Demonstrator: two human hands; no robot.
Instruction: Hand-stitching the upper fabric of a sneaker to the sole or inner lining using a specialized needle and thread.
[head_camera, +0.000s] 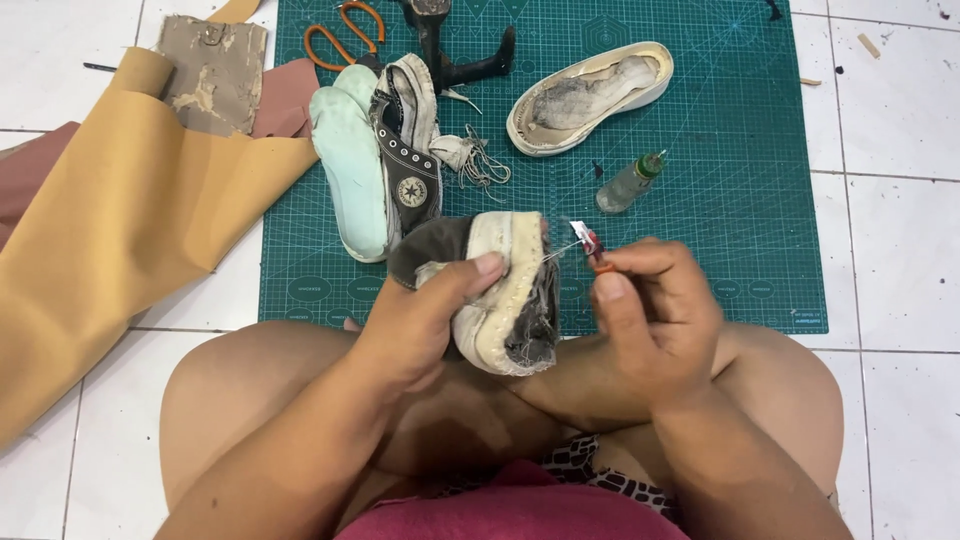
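White floor tiles (900, 100) are seen below; a worn shoe (500, 290) is gripped by the left hand (425, 320), and just to its right a small blade (585, 243) is pinched by the right hand (650, 310).

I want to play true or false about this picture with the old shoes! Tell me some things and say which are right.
1. The left hand holds a worn shoe piece over the lap. True.
2. The right hand holds the orange-handled scissors. False: the scissors lie at the top of the green cutting mat; the right hand pinches a small tool with a thin blade.
3. A small bottle lies on the mat. True.
4. The detached pale sole rests on the tan leather sheet. False: it rests on the mat.
5. A mint-green insole lies beside the dark shoe upper. True.
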